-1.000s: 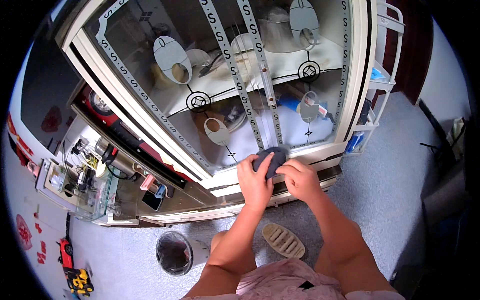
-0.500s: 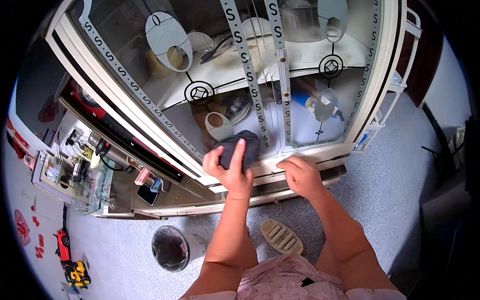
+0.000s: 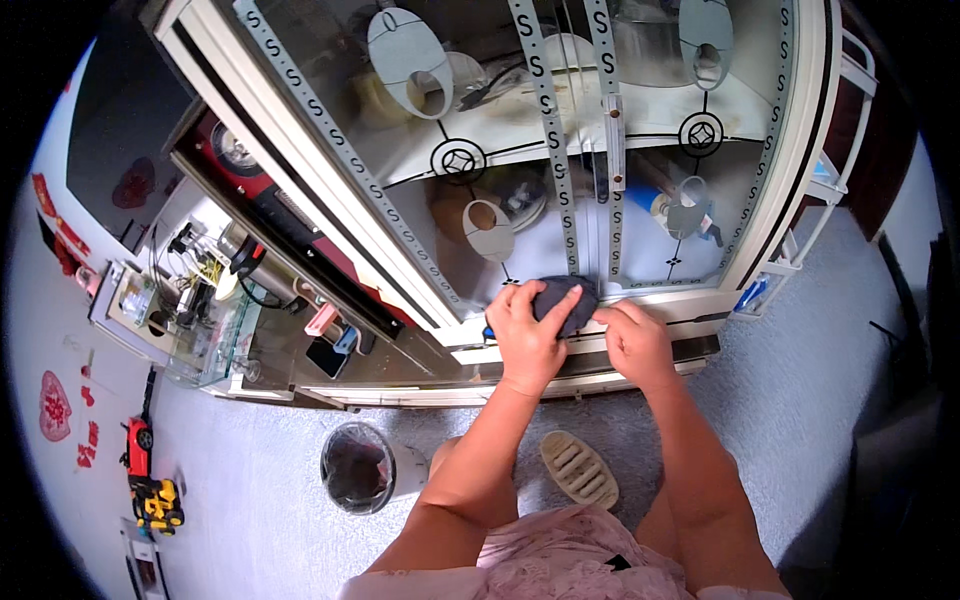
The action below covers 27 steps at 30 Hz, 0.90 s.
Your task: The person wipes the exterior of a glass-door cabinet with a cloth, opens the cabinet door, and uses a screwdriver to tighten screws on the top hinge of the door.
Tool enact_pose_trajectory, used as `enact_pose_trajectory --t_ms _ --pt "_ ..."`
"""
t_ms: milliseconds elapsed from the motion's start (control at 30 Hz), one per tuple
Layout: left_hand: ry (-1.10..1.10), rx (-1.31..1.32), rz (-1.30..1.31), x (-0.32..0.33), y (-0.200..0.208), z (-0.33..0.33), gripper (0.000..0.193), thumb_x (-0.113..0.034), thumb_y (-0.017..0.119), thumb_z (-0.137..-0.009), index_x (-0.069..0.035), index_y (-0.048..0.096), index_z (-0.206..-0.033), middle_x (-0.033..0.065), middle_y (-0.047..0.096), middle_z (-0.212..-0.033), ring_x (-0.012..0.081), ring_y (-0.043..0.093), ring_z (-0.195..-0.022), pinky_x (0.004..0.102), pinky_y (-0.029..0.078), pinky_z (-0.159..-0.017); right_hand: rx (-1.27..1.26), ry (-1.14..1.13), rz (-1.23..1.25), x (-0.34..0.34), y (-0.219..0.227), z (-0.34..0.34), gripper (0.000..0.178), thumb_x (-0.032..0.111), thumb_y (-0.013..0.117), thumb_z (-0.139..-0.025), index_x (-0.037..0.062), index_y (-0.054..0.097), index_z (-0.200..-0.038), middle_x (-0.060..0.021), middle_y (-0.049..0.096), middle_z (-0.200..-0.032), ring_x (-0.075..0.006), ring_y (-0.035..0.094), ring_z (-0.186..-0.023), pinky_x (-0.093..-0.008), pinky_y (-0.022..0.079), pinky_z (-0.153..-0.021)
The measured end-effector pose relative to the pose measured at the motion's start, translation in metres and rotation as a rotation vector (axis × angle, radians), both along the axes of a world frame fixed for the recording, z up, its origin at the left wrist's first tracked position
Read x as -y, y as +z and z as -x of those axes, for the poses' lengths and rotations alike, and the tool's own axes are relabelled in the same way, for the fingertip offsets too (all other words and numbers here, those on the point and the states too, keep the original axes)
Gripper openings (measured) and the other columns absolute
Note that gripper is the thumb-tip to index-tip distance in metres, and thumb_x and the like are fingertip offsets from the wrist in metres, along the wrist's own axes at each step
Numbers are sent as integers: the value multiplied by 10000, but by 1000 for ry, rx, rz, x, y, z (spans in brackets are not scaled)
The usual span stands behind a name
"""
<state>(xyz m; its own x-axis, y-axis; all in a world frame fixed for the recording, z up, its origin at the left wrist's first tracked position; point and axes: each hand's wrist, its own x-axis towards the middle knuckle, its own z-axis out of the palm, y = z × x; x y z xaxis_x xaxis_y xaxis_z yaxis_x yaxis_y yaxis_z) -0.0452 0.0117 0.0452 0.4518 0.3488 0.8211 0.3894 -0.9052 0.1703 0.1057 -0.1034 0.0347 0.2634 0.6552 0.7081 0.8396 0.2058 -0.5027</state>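
A dark grey cloth (image 3: 572, 310) is bunched under my left hand (image 3: 530, 345), whose fingers grip it against the lower rail of a white-framed glass cabinet (image 3: 712, 303). My right hand (image 3: 640, 345) is closed, its bent forefinger reaching to the cloth's right edge. Whether anything sits between those fingertips is hidden. The patterned glass doors stand shut above both hands, with a clear handle (image 3: 614, 145) on the right one. Behind the glass are a metal pot (image 3: 645, 45) and several dishes. A small blue bit (image 3: 489, 332) shows beside my left hand.
A lined waste bin (image 3: 405, 470) stands on the floor to the left, near a pale slipper (image 3: 580, 470). Left of the cabinet, a counter holds a phone (image 3: 327, 357) and a kettle (image 3: 262, 268). A white rack (image 3: 815, 220) stands at the right. Toy vehicles (image 3: 155, 500) lie far left.
My left hand has slid the cloth from the left door's lower corner down and right along the bottom rail, closer to my right hand. The whole view has shifted.
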Motion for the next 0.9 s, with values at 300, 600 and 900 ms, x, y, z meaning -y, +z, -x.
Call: enact_pose_trajectory --t_ms 300,600,900 --pt "-35 131 250 5 3 22 707 82 696 -598 -225 772 -1231 139 543 -1229 367 521 -1167 455 431 -1030 -18 -12 -70 4 0 9 240 -32 667 -830 79 743 -1029 -90 699 -941 -330 699 -782 -428 567 -690" --pt "313 409 -88 -48 29 56 722 130 637 -645 -148 746 -1302 182 458 -1321 384 456 -1267 448 338 -1147 22 22 -68 -10 0 15 262 -117 636 -823 41 740 -1003 -97 711 -923 -283 699 -744 -369 553 -657" --pt "150 224 -86 -34 1 39 748 52 693 -551 -231 782 -1237 144 499 -1258 379 476 -1191 489 388 -1057 -53 27 -12 -24 -8 12 218 -25 667 -847 82 739 -1023 -81 702 -955 -326 698 -771 -422 569 -685"
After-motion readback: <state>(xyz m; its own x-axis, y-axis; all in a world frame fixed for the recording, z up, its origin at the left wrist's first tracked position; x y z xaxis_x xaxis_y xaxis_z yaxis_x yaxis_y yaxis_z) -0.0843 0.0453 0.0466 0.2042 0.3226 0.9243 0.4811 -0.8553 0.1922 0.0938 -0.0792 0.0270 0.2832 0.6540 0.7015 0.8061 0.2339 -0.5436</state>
